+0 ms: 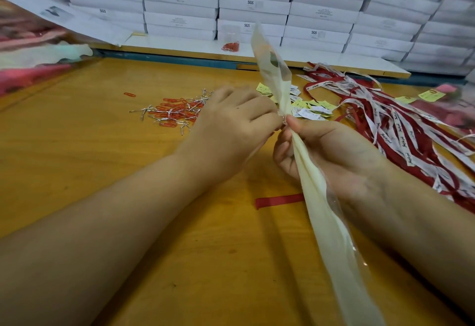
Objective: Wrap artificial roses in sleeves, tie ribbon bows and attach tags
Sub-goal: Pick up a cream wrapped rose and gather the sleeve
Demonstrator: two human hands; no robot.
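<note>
A long cream and clear plastic sleeve (323,212) runs from the bottom right up to the middle of the view, gathered narrow at its waist. My right hand (331,153) grips it just below that waist, thumb on top. My left hand (231,122) pinches the gathered waist from the left, fingers curled; a thin silver wire tie seems to sit there, mostly hidden. The sleeve's upper tip (270,58) sticks up, with something green inside. A short red ribbon piece (279,200) lies on the table under the sleeve.
On the wooden table (128,171) lie red paper clips with silver wire ties (174,112), yellow and white tags (308,109), and a heap of red and white ribbons (401,125). White boxes (257,4) are stacked behind. Pink roses (30,73) sit at far left.
</note>
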